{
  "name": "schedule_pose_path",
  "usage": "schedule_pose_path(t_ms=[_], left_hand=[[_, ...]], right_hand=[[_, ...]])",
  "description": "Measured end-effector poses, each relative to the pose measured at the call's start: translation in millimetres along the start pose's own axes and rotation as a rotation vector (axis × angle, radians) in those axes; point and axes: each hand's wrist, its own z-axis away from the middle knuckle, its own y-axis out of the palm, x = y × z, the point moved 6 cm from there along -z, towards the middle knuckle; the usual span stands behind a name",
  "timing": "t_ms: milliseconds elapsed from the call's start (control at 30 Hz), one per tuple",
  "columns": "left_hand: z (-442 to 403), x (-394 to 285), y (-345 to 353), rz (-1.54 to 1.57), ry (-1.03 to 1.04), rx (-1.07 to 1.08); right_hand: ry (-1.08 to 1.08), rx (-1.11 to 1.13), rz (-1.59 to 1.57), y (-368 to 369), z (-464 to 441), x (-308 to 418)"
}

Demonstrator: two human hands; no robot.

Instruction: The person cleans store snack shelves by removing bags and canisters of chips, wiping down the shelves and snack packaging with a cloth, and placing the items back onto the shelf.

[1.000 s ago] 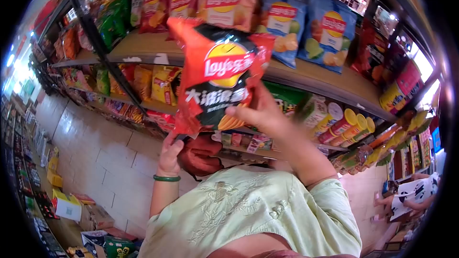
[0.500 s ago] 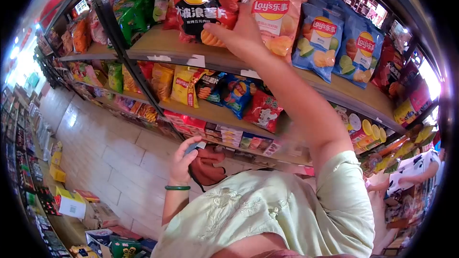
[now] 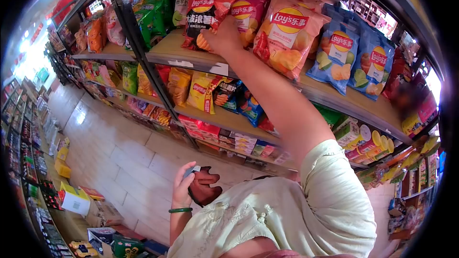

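Note:
My right hand (image 3: pixel 224 38) reaches up to the upper shelf and grips the right side of a black and red bag of potato chips (image 3: pixel 201 21), which stands near the shelf's front edge. Right beside that hand is a dark pink chip bag (image 3: pixel 245 16), partly behind it. A peach-coloured chip bag (image 3: pixel 287 31) stands further right, leaning outward. Low down over the floor, my left hand (image 3: pixel 182 188) is closed round a small flat grey thing (image 3: pixel 192 170) with a pale end; most of it is hidden by the fingers. A green bangle (image 3: pixel 180 210) circles the left wrist.
Blue chip bags (image 3: pixel 337 57) fill the right of the upper shelf (image 3: pixel 344 95). A black upright post (image 3: pixel 138 38) divides the rack. Lower shelves hold more snack bags, boxes and tubs (image 3: pixel 377 144). Cartons (image 3: pixel 103 212) lie at lower left beside the tiled floor (image 3: pixel 126 160).
My right hand has moved the black and red chip bag back and down onto the shelf. The dark pink bag now shows. The view has shifted a little; my left hand keeps its hold.

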Motion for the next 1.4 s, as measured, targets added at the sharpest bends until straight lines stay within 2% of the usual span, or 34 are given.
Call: schedule_pose_path(t_ms=[100,200,267,333,400,433,467,500,567,600,633,733,800,833,900,933,967,1033,1100,1133,1167,1267,1400], left_hand=[[4,-5,0,-0.025,-0.019,-0.027],[0,-5,-4,-0.057,-0.039,-0.002],[-3,-7,3,-0.068,-0.049,0.021],[-10,-1,0,-0.111,-0.070,0.027],[-19,1,10,-0.111,-0.093,0.072],[-23,2,13,-0.106,-0.097,0.058],[-27,7,12,-0.103,-0.105,0.082],[-34,13,11,-0.099,-0.112,0.109],[-46,17,31,-0.108,-0.129,0.188],[-56,23,37,-0.129,-0.195,0.257],[-59,25,59,-0.121,-0.203,0.221],[-69,31,111,-0.311,-0.308,0.342],[-67,47,147,-0.327,-0.558,0.415],[-75,60,150,-0.332,-0.568,0.424],[-108,94,162,-0.541,-0.326,0.540],[-113,106,173,-0.609,-0.272,0.572],[-109,112,190,-0.607,-0.274,0.559],[-90,127,233,-0.592,-0.316,0.691],[-77,142,256,-0.582,-0.375,0.709],[-71,152,265,-0.559,-0.422,0.762],[-71,160,267,-0.564,-0.418,0.744],[-63,179,273,-0.590,-0.394,0.709],[-49,193,274,-0.513,-0.376,0.602]], right_hand=[[0.040,0.032,0.044,-5,9,3],[-0.004,-0.075,0.126,-19,16,10],[-0.228,-0.021,0.301,-29,28,32],[-0.447,-0.081,0.569,-44,55,54],[-0.319,0.117,0.197,-59,74,54],[-0.362,0.093,0.116,-73,92,59],[-0.521,0.038,-0.034,-69,109,48],[-0.490,0.160,0.024,-89,126,57],[-0.565,0.052,-0.030,-123,161,48],[-0.547,0.105,-0.021,-138,171,38],[-0.522,0.162,-0.025,-156,181,28],[-0.337,0.204,0.139,-196,206,-28],[-0.260,0.175,0.157,-233,218,-60],[-0.210,0.174,0.155,-254,224,-71],[-0.117,0.065,0.205,-309,238,-81],[-0.094,-0.007,0.232,-335,244,-85],[-0.069,-0.076,0.256,-360,249,-90],[-0.105,-0.206,0.402,-409,255,-105],[-0.091,-0.311,0.386,-458,252,-115],[-0.153,-0.364,0.464,-481,248,-113],[-0.218,-0.417,0.542,-501,241,-111],[-0.232,-0.467,0.595,-544,213,-129],[-0.224,-0.544,0.596,-566,166,-178]])
